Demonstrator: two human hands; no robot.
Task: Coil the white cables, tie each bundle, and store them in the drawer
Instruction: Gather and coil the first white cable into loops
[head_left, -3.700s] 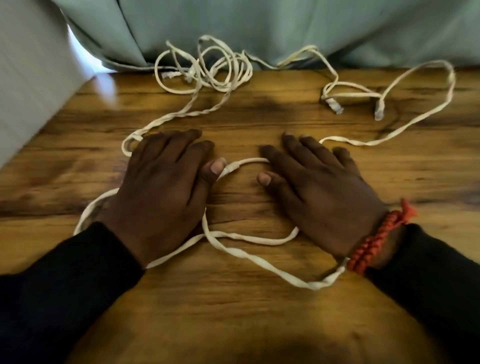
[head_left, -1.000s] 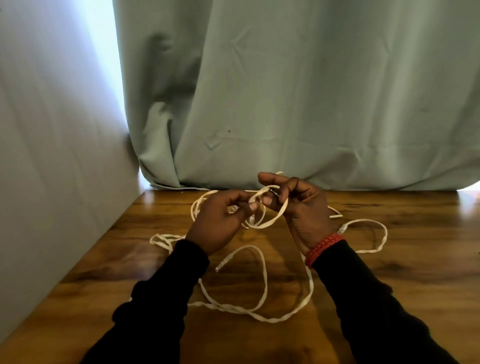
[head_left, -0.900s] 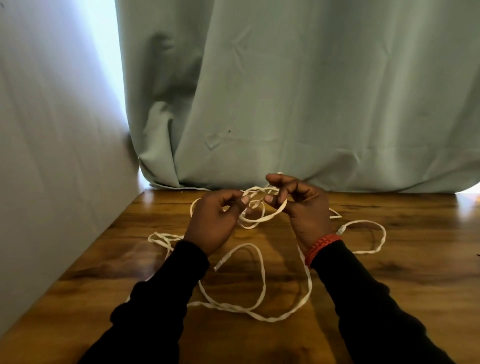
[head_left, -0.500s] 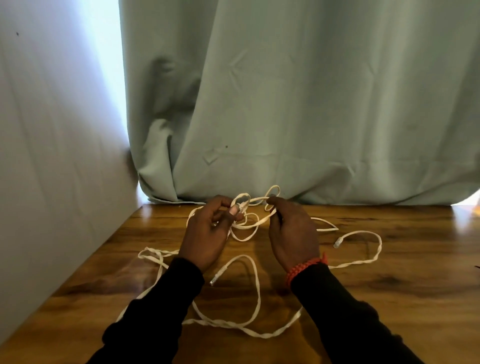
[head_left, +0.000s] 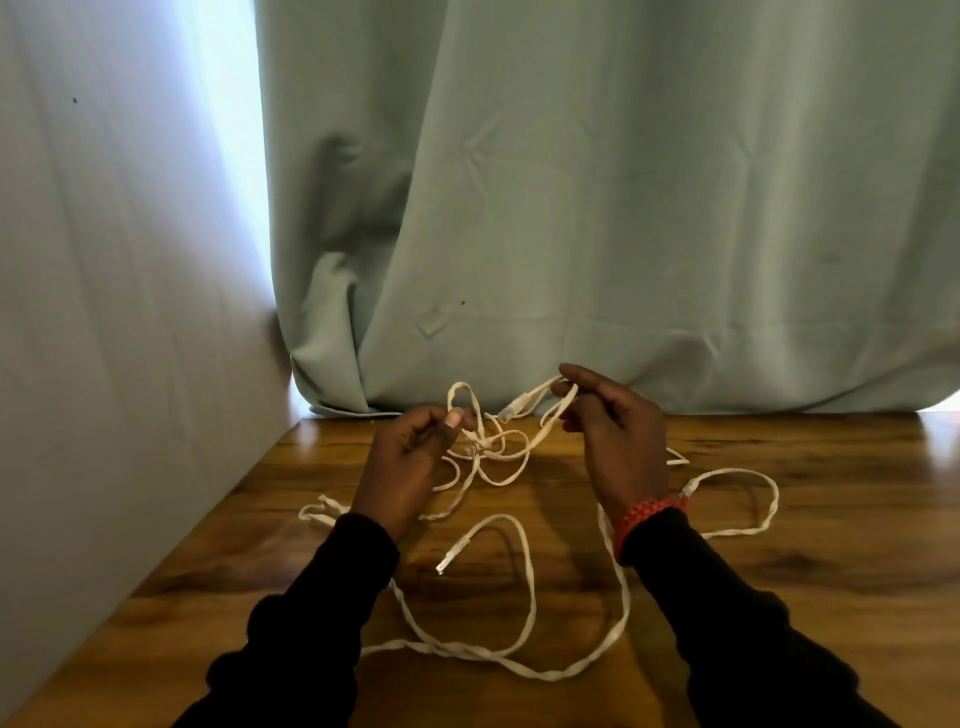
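Two hands work above a wooden table (head_left: 779, 597) backed by a green curtain (head_left: 623, 208). Left hand (head_left: 410, 467) pinches a loop of the tangled white cables (head_left: 524, 582); right hand (head_left: 618, 447) pinches a strand near a connector (head_left: 514, 410). Sleeves hide parts of the cable run.

Only one view is given, taken from a camera worn on the head. The scene is seen from above the near edge of the bench (head_left: 779, 597), looking forward and slightly down toward its far edge, where a curtain (head_left: 623, 208) hangs. The left edge meets a wall (head_left: 104, 312). Both forearms are seen reaching in from the bottom, close to the lens.
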